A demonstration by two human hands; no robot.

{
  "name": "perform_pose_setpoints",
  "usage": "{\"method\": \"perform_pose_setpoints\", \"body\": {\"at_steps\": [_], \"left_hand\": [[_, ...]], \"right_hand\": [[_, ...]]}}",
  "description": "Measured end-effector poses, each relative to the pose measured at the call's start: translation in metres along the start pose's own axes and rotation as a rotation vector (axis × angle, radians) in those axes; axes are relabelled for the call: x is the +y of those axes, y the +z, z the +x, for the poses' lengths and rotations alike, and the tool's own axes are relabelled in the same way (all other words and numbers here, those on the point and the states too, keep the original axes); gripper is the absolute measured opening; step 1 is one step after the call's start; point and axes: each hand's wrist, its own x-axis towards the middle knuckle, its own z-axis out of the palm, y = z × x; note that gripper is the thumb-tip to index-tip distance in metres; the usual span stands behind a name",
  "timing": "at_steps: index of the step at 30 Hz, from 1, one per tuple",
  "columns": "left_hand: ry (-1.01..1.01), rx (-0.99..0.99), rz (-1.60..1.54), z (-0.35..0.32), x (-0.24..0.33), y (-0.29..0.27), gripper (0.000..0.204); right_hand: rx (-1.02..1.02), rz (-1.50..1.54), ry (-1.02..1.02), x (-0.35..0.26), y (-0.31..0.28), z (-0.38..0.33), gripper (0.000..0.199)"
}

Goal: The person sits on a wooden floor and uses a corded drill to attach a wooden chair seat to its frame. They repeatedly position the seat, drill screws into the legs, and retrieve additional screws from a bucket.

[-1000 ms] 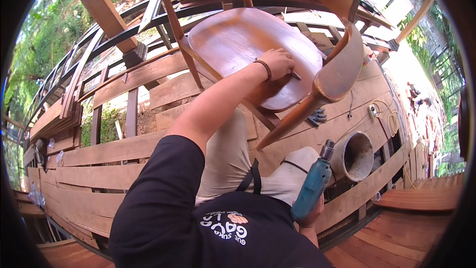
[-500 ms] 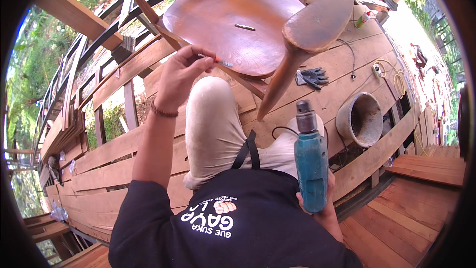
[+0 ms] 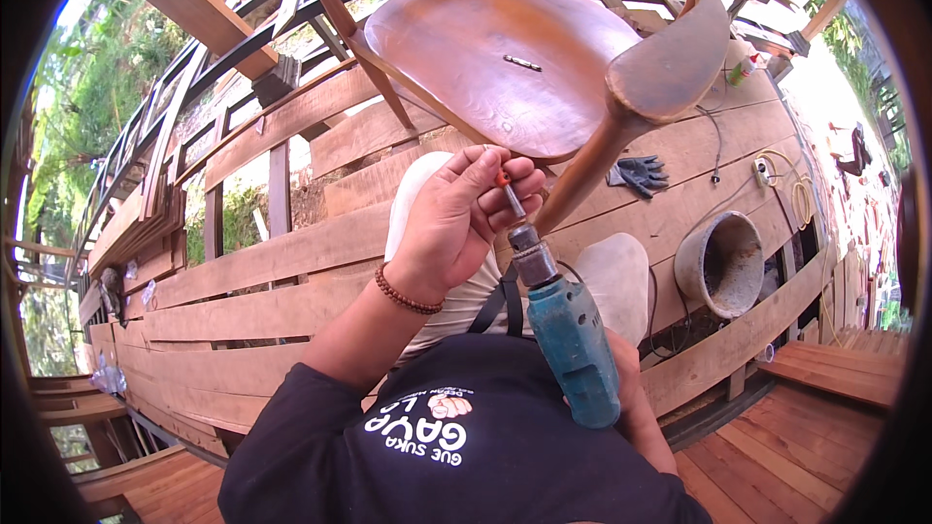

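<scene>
Clearly white shirt lettering (image 3: 435, 433) near drill (image 3: 575, 349)

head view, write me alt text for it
The left hand holds a slim orange-and-metal bit close to the chuck of a teal power drill in the right hand. Beyond, a metal piece lies on a wooden chair.

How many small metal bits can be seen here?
2: an orange-banded bit held in the left hand, by the drill, and a loose bit lying on the chair seat. The hands could hide more.
</scene>
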Motion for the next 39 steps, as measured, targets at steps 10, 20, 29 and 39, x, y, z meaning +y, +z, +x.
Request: {"method": "perform_pose_setpoints", "body": {"at_steps": [10,20,29,39], "left_hand": [[-0.024,0.023,0.085,-0.004,-0.003,0.005,0.015],[-0.131,-0.017,0.022,-0.016,-0.009,0.02,0.016],[-0.134,0.093,-0.093,-0.008,-0.018,0.026,0.03],[-0.121,0.128,-0.083,-0.015,-0.02,0.021,0.047]], "right_hand": [[0.058,-0.015,-0.033,-0.001,0.007,-0.002,0.055],[0.1,-0.099,-0.054,0.0,0.014,0.001,0.052],[0.175,-0.075,-0.035,-0.001,0.026,0.01,0.061],[0.089,-0.212,-0.154,0.004,0.026,0.019,0.054]]}}
